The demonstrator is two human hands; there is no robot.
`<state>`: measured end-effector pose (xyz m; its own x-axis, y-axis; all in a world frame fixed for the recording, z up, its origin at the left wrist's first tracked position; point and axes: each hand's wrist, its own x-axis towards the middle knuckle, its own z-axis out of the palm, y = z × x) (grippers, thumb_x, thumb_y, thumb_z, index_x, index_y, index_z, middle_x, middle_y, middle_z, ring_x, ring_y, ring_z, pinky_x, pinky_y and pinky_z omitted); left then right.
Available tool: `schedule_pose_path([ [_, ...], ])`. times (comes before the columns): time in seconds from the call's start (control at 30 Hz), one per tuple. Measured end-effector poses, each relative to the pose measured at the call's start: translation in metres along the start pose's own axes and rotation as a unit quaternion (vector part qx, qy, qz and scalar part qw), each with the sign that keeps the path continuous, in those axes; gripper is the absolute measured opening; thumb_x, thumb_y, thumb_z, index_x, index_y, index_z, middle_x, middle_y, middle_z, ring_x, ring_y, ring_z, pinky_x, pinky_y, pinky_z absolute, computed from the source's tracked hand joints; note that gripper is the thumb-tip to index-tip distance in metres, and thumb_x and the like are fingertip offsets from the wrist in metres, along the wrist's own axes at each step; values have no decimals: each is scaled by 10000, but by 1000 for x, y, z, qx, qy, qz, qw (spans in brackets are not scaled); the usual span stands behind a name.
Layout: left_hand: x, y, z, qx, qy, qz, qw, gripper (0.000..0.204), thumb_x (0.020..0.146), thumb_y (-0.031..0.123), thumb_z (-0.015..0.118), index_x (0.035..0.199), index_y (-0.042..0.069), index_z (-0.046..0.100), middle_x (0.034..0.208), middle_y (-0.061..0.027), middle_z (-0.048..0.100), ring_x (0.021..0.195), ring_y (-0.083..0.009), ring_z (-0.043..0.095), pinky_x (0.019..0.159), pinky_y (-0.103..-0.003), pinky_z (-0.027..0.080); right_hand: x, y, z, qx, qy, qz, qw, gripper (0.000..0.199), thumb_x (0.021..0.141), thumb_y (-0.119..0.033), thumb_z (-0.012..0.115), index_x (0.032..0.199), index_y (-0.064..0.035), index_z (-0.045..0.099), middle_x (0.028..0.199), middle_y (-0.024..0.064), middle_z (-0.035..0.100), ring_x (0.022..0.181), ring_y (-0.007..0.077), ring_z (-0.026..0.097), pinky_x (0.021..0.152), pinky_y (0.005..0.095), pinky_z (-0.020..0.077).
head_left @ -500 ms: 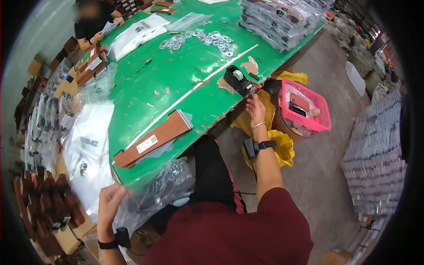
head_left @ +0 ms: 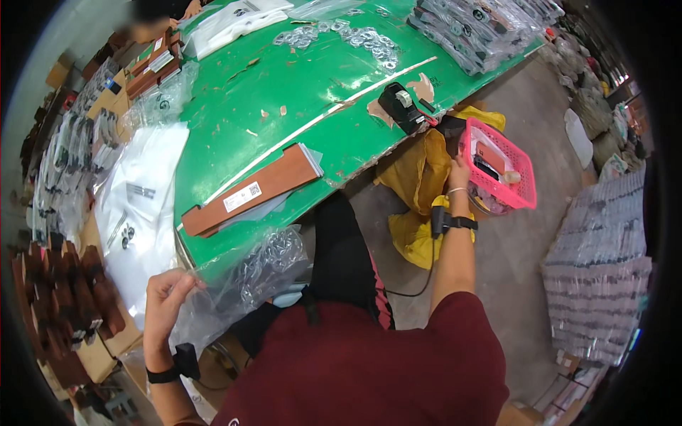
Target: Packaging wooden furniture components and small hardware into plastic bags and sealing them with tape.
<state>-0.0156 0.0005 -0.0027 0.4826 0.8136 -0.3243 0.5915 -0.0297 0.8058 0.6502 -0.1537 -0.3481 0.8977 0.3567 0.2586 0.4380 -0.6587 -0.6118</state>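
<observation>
My left hand (head_left: 169,298) is closed, thumb against fingers, on the edge of a clear plastic bag (head_left: 234,284). The crumpled bag hangs over the table's near left edge, with shiny shapes in it that I cannot make out. Lower and to the right, my right hand (head_left: 458,174) is at the left side of a pink plastic basket (head_left: 524,190); its fingertips are hidden at the rim. On the table before me lies a stack of reddish-brown panels (head_left: 273,182) with a white label. A black tape dispenser (head_left: 401,108) stands at the table's right edge.
The green table (head_left: 234,106) carries small plastic-wrapped rings (head_left: 373,44) and wrapped stacks (head_left: 479,35). Yellow sacks (head_left: 415,167) hang beneath the basket side. Brown pieces (head_left: 67,298) and white bags (head_left: 138,206) lie left. Another person's hand (head_left: 192,10) shows at the far left.
My right hand has moved from beside the tape dispenser down and right to the basket. My left hand has shifted slightly up and left, still at the plastic bag. The view has shifted.
</observation>
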Motion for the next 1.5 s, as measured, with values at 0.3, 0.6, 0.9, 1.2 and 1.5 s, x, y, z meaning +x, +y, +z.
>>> schedule_pose_path([
  [0.3, -2, 0, 4, -1, 2, 6, 1000, 323, 961, 250, 617, 807, -11, 728, 758, -14, 697, 719, -67, 565, 678, -236, 422, -6, -18, -40, 410, -36, 220, 884, 495, 881, 124, 492, 1367, 41, 533, 1298, 180, 622, 1101, 256, 667, 875, 281, 524],
  [0.6, 8, 2, 6, 37, 29, -46, 998, 364, 948, 310, 634, 772, 3, 722, 646, 37, 584, 604, -37, 424, 552, -228, 317, -39, 51, 66, 249, -25, 261, 932, 440, 839, 138, 498, 1240, 18, 633, 1011, 108, 675, 818, 185, 694, 671, 281, 554],
  [0.9, 21, 27, 14, 44, 44, -105, 993, 373, 955, 304, 631, 764, -7, 706, 645, 51, 568, 601, -30, 416, 552, -222, 308, -66, 39, 111, 114, -108, 209, 965, 461, 805, 121, 588, 1225, -55, 665, 1100, 96, 680, 997, 231, 668, 859, 301, 533],
  [1.2, 28, 27, 16, 45, 34, -97, 994, 366, 954, 290, 633, 758, -11, 701, 638, 57, 531, 610, -30, 412, 561, -226, 305, -65, 24, 89, 375, -28, 373, 848, 556, 849, 174, 524, 1339, -86, 565, 1322, 96, 570, 991, 233, 685, 722, 334, 580],
  [1.5, 26, 25, 20, 28, 26, -89, 995, 364, 956, 292, 630, 770, -11, 709, 645, 57, 536, 614, -31, 415, 563, -227, 303, -76, 33, 87, 451, 13, 335, 827, 571, 784, 181, 576, 1277, -105, 618, 1172, 66, 612, 844, 183, 631, 680, 265, 503],
])
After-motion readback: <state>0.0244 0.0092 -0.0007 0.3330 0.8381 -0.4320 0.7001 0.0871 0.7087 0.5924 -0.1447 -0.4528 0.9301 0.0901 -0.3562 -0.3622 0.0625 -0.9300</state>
